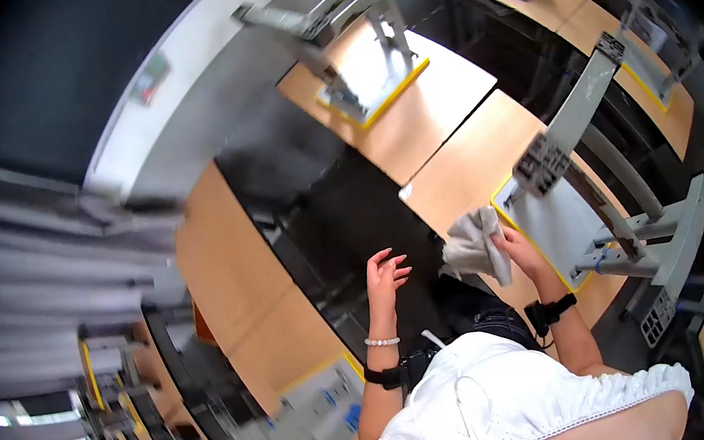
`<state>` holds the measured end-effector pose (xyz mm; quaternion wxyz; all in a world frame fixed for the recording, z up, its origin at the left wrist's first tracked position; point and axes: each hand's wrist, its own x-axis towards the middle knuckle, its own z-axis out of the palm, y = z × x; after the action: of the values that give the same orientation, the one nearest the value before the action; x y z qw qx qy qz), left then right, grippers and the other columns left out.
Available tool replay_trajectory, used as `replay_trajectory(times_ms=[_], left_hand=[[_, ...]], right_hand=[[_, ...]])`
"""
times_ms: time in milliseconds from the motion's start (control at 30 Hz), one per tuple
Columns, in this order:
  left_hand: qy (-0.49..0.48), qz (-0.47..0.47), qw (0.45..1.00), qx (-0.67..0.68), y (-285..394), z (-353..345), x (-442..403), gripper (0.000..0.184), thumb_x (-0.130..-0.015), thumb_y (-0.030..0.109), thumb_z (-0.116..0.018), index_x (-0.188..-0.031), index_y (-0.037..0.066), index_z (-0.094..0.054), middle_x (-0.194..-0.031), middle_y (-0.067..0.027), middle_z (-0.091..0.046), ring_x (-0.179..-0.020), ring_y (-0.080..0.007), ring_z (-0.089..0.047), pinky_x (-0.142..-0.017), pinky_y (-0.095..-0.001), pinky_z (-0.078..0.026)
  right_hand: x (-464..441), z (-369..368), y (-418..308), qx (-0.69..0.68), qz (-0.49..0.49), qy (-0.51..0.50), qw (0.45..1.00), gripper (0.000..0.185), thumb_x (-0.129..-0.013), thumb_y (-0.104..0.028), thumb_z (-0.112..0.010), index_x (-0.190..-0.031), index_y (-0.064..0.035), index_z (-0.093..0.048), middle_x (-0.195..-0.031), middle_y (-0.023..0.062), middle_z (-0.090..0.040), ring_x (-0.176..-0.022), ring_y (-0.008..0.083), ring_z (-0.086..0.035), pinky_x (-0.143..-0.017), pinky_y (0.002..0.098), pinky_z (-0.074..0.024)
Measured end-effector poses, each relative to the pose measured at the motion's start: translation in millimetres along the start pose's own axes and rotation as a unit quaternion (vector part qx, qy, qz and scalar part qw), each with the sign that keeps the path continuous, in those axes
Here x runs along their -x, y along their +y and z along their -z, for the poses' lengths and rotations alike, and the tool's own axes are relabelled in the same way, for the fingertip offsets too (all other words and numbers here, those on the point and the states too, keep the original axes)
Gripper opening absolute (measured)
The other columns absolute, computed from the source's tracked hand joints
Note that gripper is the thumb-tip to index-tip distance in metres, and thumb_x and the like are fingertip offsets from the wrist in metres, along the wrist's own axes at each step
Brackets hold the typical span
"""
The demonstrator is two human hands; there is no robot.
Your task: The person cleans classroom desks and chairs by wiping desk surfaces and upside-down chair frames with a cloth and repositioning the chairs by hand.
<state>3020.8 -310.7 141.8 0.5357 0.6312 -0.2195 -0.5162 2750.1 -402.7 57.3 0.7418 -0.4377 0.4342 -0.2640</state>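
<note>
A crumpled grey cloth (473, 245) hangs from my right hand (514, 249), whose fingers are closed around its edge. That hand is beside the yellow-edged seat of an upturned stool (564, 226) lying on a wooden desk. My left hand (385, 276) is held up over the dark floor, fingers apart, with nothing in it. A beaded bracelet and a black strap circle the left wrist and forearm; another black strap is on the right arm.
Another upturned stool (372, 73) rests on a desk ahead, its metal legs pointing up. To the left stands a long wooden desk (232, 264), with grey curtains (28, 283) beyond. More upturned stools stand at the right and lower left.
</note>
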Motion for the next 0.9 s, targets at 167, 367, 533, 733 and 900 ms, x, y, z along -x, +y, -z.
replay_trajectory(times_ms=[167,367,533,733,900], left_hand=[[-0.005,-0.014,1.000,0.017,35,21,-104,0.028,-0.087,0.018,-0.048,-0.113,0.008,-0.043,-0.098,-0.0110,-0.059,-0.077,-0.0163,-0.060,-0.065,-0.0245,-0.047],[-0.007,-0.044,0.999,0.017,74,52,-237,0.030,-0.087,0.022,-0.048,-0.114,0.009,-0.042,-0.099,-0.0109,-0.059,-0.083,-0.0194,-0.059,-0.069,-0.0285,-0.046],[0.040,-0.073,0.993,-0.083,119,45,-354,0.034,-0.087,0.022,-0.051,-0.117,0.010,-0.040,-0.099,-0.0113,-0.058,-0.078,-0.0182,-0.058,-0.062,-0.0261,-0.044],[-0.043,-0.408,0.848,-0.335,172,44,-455,0.051,-0.081,0.008,-0.054,-0.126,-0.006,-0.032,-0.121,-0.0223,-0.040,-0.103,-0.0293,-0.045,-0.088,-0.0356,-0.037],[-0.070,-0.312,0.930,-0.180,217,56,-554,0.043,-0.091,0.025,-0.040,-0.124,-0.004,-0.037,-0.118,-0.0161,-0.048,-0.101,-0.0258,-0.050,-0.089,-0.0332,-0.039]], right_hand=[[-29,8,22,0.174,0.065,0.155,0.970,0.030,-0.086,-0.021,-0.050,-0.109,-0.0013,-0.053,-0.092,0.0091,-0.060,-0.087,0.0147,-0.055,-0.077,0.0283,-0.0432],[-46,-32,-27,0.231,0.068,0.281,0.929,0.026,-0.084,-0.024,-0.053,-0.097,-0.0023,-0.055,-0.085,0.0151,-0.061,-0.082,0.0239,-0.059,-0.072,0.0340,-0.0437],[-95,-56,-29,0.243,0.056,0.427,0.869,0.024,-0.081,-0.025,-0.056,-0.087,-0.0010,-0.054,-0.075,0.0193,-0.057,-0.069,0.0323,-0.056,-0.060,0.0380,-0.0424],[-168,-126,-74,0.206,0.030,0.477,0.854,0.022,-0.079,-0.021,-0.057,-0.087,-0.0010,-0.055,-0.076,0.0198,-0.057,-0.069,0.0337,-0.056,-0.061,0.0383,-0.0431],[-221,-171,-117,0.313,0.102,0.368,0.870,0.022,-0.078,-0.019,-0.057,-0.091,-0.0014,-0.057,-0.079,0.0175,-0.060,-0.071,0.0320,-0.058,-0.064,0.0365,-0.0445]])
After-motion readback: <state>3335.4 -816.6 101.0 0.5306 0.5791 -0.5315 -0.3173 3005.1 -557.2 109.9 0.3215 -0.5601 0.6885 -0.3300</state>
